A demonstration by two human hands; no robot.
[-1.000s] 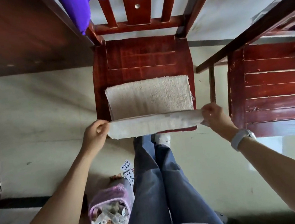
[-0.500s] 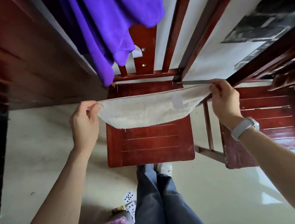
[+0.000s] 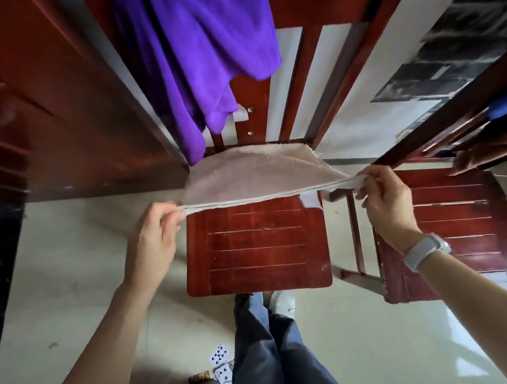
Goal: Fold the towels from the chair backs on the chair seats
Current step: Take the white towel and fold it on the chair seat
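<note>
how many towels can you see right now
2. A beige towel is stretched over the middle chair seat, pinched by the left hand and right hand. A purple towel hangs over that chair's back. More may be hidden at the blurred right edge.

Pale glossy floor, white wall

chairs: 2 | towels: 2, one beige, one purple | hands: 2 | playing cards: several, blurred | wristband: 1
</note>
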